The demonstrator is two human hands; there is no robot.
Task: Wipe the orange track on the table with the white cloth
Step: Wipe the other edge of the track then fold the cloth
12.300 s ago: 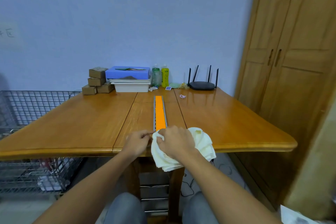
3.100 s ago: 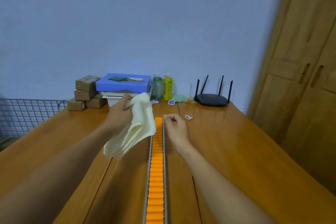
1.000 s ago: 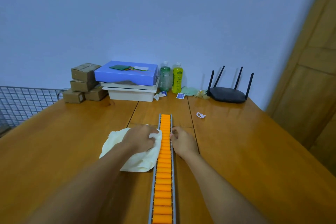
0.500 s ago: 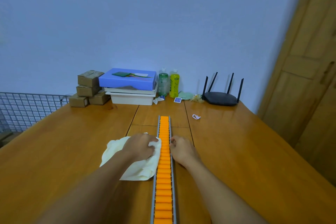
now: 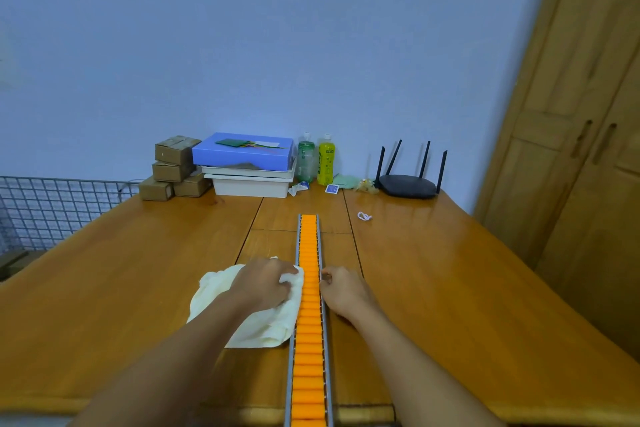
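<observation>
The orange track (image 5: pixel 309 340), a long row of orange rollers in a grey metal frame, runs down the middle of the wooden table (image 5: pixel 450 305) from far to near. The white cloth (image 5: pixel 263 326) lies crumpled on the table against the track's left side. My left hand (image 5: pixel 263 284) presses down on the cloth, fingers gripping its edge at the track's left rail. On the opposite side, my right hand (image 5: pixel 341 291) rests curled with its fingertips touching the grey frame and nothing in it.
At the table's far edge stand small cardboard boxes (image 5: pixel 173 166), a blue box on white trays (image 5: pixel 247 163), two bottles (image 5: pixel 317 158) and a black router (image 5: pixel 408 180). A small white loop (image 5: pixel 363 217) lies right of the track. Wire mesh stands left, a wooden wardrobe (image 5: pixel 581 149) right.
Both hands have stayed at the same spot on the track over the last second. The view has shifted slightly. About three seconds ago the left hand held the cloth in the air.
</observation>
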